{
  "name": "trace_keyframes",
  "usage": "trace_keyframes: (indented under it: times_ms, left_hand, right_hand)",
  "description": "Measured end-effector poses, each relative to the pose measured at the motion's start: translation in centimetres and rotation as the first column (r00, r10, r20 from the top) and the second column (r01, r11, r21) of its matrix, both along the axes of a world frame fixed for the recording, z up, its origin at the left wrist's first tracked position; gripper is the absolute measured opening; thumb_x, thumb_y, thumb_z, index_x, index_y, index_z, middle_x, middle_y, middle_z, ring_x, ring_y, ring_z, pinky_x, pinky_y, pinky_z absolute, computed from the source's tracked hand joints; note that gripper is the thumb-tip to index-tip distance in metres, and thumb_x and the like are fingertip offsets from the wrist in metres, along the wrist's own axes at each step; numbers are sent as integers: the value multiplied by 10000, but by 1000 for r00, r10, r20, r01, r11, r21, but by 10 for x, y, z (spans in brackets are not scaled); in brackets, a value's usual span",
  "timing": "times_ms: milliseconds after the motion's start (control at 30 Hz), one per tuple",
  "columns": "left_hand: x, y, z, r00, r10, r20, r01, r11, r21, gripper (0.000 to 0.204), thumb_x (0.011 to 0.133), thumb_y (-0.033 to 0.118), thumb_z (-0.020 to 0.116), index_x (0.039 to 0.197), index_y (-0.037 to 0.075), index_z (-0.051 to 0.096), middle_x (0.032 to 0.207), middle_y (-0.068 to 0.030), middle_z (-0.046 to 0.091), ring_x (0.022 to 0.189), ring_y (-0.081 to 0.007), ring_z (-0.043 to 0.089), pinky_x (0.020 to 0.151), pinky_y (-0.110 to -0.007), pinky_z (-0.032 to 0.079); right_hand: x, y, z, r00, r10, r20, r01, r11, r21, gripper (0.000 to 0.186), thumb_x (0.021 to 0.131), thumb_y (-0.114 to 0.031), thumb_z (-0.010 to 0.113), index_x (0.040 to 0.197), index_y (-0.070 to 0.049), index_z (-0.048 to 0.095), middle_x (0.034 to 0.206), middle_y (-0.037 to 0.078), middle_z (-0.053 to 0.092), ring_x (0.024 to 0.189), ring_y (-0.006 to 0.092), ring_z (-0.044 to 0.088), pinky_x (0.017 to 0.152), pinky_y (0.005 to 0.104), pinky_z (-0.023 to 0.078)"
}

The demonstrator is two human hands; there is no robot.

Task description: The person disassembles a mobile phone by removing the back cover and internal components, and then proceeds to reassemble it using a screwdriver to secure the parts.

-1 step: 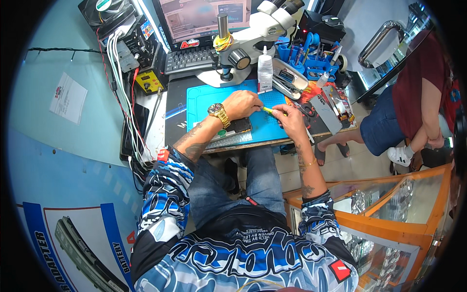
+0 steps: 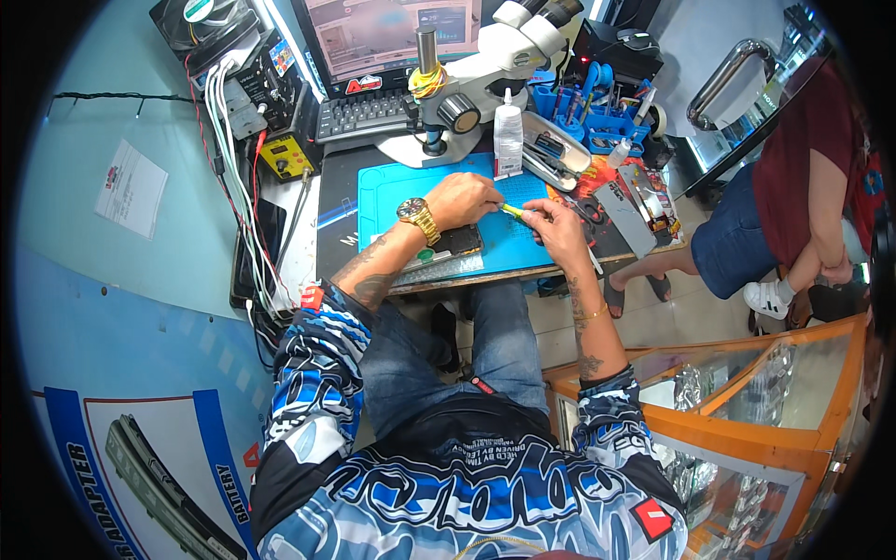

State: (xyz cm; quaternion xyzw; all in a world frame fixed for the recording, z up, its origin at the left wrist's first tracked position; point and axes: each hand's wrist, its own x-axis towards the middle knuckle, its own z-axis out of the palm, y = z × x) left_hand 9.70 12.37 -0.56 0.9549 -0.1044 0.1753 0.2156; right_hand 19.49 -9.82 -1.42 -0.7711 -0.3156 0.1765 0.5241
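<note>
Green tool (image 2: pixel 511 211) juts leftward, pinched in the right hand's (image 2: pixel 557 228) fingers (image 2: pixel 534 215), reaching the left hand (image 2: pixel 460 200), whose grip I cannot tell.

Pretty sure this is a little electronics repair shop: I'm looking at a stereo microscope (image 2: pixel 509 70) by a blue work mat (image 2: pixel 390 179), a yellow-fronted bench unit (image 2: pixel 285 157), a tool-stuffed blue caddy (image 2: pixel 599 142), plus a wood-framed glass display case (image 2: pixel 691 419) and a big product poster (image 2: pixel 187 439).
</note>
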Motion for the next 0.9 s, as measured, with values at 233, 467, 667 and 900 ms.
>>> trace_keyframes:
  times_ms: [233,467,667,900]
  left_hand:
    - [-14,16,22,995,64,-80,-67,997,-27,188,847,174,761,999,74,808,839,-117,737,762,-319,706,730,-420,561]
    - [-45,11,59,980,133,-151,-186,886,-425,190,880,131,775,1041,31,794,860,-107,768,767,-173,722,727,-309,561]
    - [-115,-7,77,953,269,-142,-299,754,-584,152,889,79,763,1017,-1,782,821,-92,771,740,-109,710,674,-270,552]
    - [-199,-50,32,923,353,-152,-270,313,-911,117,951,47,703,997,-51,751,854,-81,761,786,-116,717,719,-259,583]
  right_hand:
    - [1,-1,-5,996,-12,-85,20,995,101,259,934,-155,749,1150,-12,745,712,-7,654,597,42,569,537,225,451]
    - [-12,11,2,992,-10,-128,64,902,426,251,955,-91,735,1190,-3,728,909,36,712,731,50,632,576,194,487]
    - [-58,22,47,932,297,-206,-153,840,521,209,969,-96,717,1148,6,679,910,66,708,772,118,676,698,260,564]
    - [-110,26,77,921,381,-84,-340,888,308,157,946,-65,735,1076,11,694,920,61,705,774,108,688,688,249,572]
